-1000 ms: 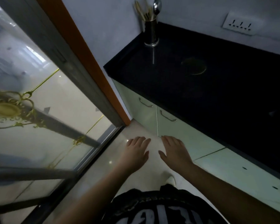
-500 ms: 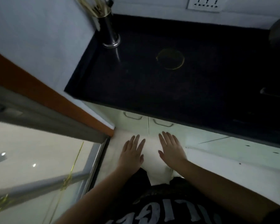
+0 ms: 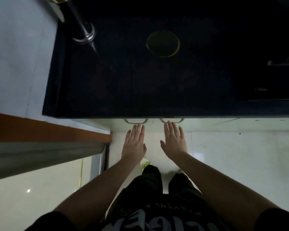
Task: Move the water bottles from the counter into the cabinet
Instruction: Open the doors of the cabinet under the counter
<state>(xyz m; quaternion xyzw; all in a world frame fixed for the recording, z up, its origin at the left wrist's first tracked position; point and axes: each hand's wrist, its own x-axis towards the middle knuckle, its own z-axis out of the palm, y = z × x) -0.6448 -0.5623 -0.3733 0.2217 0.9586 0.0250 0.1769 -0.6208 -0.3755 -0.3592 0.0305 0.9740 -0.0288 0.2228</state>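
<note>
I look straight down at a black counter (image 3: 157, 84) with pale cabinet doors beneath its front edge. Two metal door handles show there, the left handle (image 3: 135, 121) and the right handle (image 3: 172, 120). My left hand (image 3: 134, 143) is flat and empty, its fingertips just below the left handle. My right hand (image 3: 173, 140) is also flat and empty, its fingertips reaching the right handle. No water bottle is visible in this view.
A steel utensil holder (image 3: 81, 25) stands at the counter's far left corner. A faint yellowish ring (image 3: 163, 43) marks the counter top. A dark object (image 3: 282, 62) sits at the right edge. An orange-edged glass door frame (image 3: 48, 132) lies to my left.
The view has swung from the glass door to straight down over the counter. Both hands have stayed flat and moved forward, up to the cabinet handles.
</note>
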